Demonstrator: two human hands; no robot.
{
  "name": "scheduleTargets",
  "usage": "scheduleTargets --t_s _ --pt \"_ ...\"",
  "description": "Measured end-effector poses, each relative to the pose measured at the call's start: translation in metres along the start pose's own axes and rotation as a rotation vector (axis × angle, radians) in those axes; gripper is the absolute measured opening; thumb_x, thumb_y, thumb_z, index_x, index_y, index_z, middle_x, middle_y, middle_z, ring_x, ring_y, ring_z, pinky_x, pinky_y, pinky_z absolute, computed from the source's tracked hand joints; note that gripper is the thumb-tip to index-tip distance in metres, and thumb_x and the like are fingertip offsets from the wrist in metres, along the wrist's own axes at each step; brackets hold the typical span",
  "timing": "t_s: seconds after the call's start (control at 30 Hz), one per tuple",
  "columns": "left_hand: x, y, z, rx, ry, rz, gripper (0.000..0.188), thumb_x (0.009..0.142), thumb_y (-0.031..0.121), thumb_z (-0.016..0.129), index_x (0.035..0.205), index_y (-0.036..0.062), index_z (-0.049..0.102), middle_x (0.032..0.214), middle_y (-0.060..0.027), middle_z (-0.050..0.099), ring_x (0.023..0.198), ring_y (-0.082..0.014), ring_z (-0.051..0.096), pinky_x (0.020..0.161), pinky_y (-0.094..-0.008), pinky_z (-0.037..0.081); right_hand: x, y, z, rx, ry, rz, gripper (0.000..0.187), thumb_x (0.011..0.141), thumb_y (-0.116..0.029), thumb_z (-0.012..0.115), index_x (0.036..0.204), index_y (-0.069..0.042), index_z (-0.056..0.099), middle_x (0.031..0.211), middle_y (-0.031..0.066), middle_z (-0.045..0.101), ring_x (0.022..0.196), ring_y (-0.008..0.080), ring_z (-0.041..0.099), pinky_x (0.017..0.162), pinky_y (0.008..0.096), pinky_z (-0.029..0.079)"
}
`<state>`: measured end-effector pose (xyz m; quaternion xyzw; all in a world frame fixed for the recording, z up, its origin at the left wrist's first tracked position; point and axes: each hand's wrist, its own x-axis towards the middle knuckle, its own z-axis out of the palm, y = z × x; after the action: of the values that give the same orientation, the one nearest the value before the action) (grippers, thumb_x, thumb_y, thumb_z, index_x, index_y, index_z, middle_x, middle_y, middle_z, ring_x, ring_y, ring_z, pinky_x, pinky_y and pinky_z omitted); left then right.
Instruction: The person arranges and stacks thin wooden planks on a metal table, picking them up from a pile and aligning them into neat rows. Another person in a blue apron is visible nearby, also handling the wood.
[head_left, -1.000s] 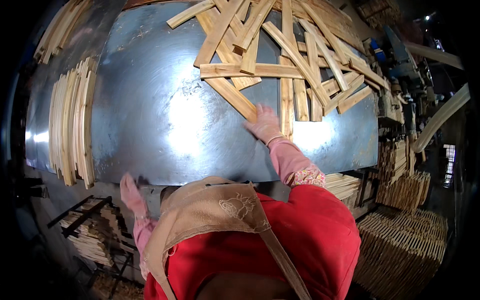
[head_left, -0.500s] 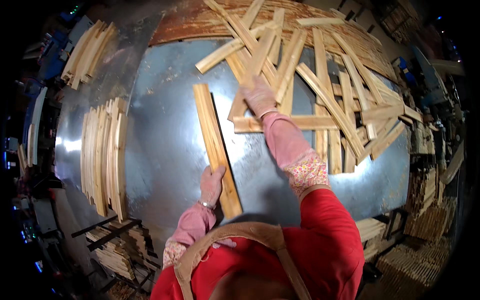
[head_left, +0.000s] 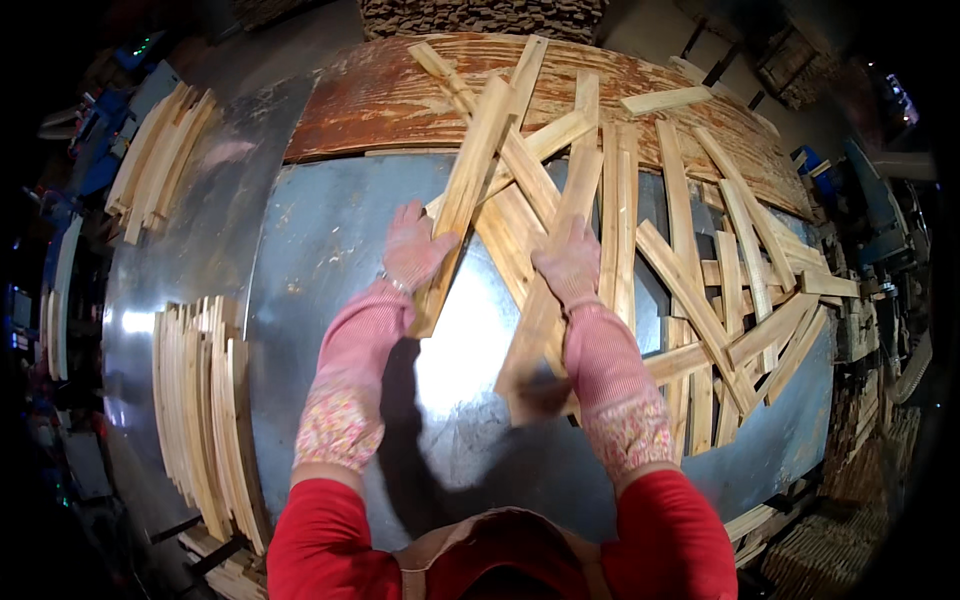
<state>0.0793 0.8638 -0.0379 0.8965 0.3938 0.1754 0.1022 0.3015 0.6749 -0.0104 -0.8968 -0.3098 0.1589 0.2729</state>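
Observation:
Beside a long pale wooden board (head_left: 467, 190), my left hand (head_left: 413, 248) has its fingers stretched out, and its thumb touches the board's left edge. That board slants away from me, its far end lying across other boards. My right hand (head_left: 572, 265) is closed around another wooden board (head_left: 545, 310) at the near side of the loose pile; this board's near end is blurred. Several more loose boards (head_left: 690, 290) lie crisscrossed to the right of my right hand. Pink sleeve covers with floral cuffs are on both my forearms.
The blue-grey metal tabletop (head_left: 310, 250) lies under the boards, with a worn reddish wooden panel (head_left: 345, 110) along its far side. At the left stand a near row of boards (head_left: 200, 410) and a farther stack (head_left: 158, 165). Stacked wood (head_left: 480, 18) stands beyond the table.
My left hand has moved farther out, and the board that lay alone beside it no longer lies there. My right hand has drawn a board nearer. The whole view has tilted upward.

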Motion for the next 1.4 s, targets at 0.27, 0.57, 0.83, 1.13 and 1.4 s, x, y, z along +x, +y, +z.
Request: scheduleTargets --t_s 0.27,0.57,0.83,1.13,1.4 --pt "-0.023 0.041 -0.012 -0.530 -0.526 -0.440 0.099 0.079 0.048 0.088 0.150 -0.0063 0.046 0.128 -0.0278 0.072 0.108 -0.0385 0.075 0.096 -0.0418 0.059 -0.073 0.066 0.000 -0.128 0.022 -0.117 0.109 0.073 -0.038 0.087 0.162 0.001 0.036 0.158 0.0296 0.045 0.144 0.0463 0.044 0.124 0.0472 0.037" --pt "-0.358 0.025 -0.092 -1.374 -0.644 -0.738 0.066 0.090 0.023 0.080 0.145 -0.0047 0.056 0.131 -0.0172 0.071 0.120 -0.0262 0.066 0.111 -0.0357 0.048 -0.283 0.135 -0.035 -0.211 -0.261 -0.280 0.099 0.074 -0.030 0.081 0.161 -0.007 0.040 0.156 0.0277 0.048 0.143 0.0452 0.045 0.123 0.0503 0.038" --pt "-0.443 0.010 -0.204 -0.853 -0.366 -0.713 0.070 0.094 0.031 0.077 0.150 -0.0015 0.050 0.134 -0.0226 0.070 0.121 -0.0322 0.067 0.111 -0.0382 0.050 -0.285 0.014 -0.020 -0.165 -0.169 -0.416 0.085 0.084 -0.037 0.082 0.157 -0.015 0.046 0.128 0.0224 0.067 0.113 0.0419 0.067 0.099 0.0481 0.056" --pt "-0.511 -0.080 -0.241 0.184 -0.453 -0.734 0.078 0.091 0.031 0.075 0.158 0.0134 0.039 0.123 -0.0220 0.069 0.110 -0.0404 0.072 0.090 -0.0517 0.060 -0.339 -0.025 0.027 1.470 -0.993 0.405 0.062 0.094 -0.042 0.077 0.133 0.002 0.057 0.112 0.0193 0.071 0.086 0.0355 0.075 0.079 0.0486 0.065" --pt "-0.591 -0.109 -0.226 -0.278 -0.194 -0.756 0.051 0.088 0.018 0.073 0.137 0.0077 0.062 0.119 -0.0254 0.071 0.114 -0.0466 0.067 0.101 -0.0538 0.054 -0.497 -0.028 0.075 1.243 -0.993 0.464 0.052 0.094 -0.026 0.076 0.130 0.007 0.059 0.106 0.0206 0.073 0.096 0.0349 0.075 0.089 0.0512 0.065"
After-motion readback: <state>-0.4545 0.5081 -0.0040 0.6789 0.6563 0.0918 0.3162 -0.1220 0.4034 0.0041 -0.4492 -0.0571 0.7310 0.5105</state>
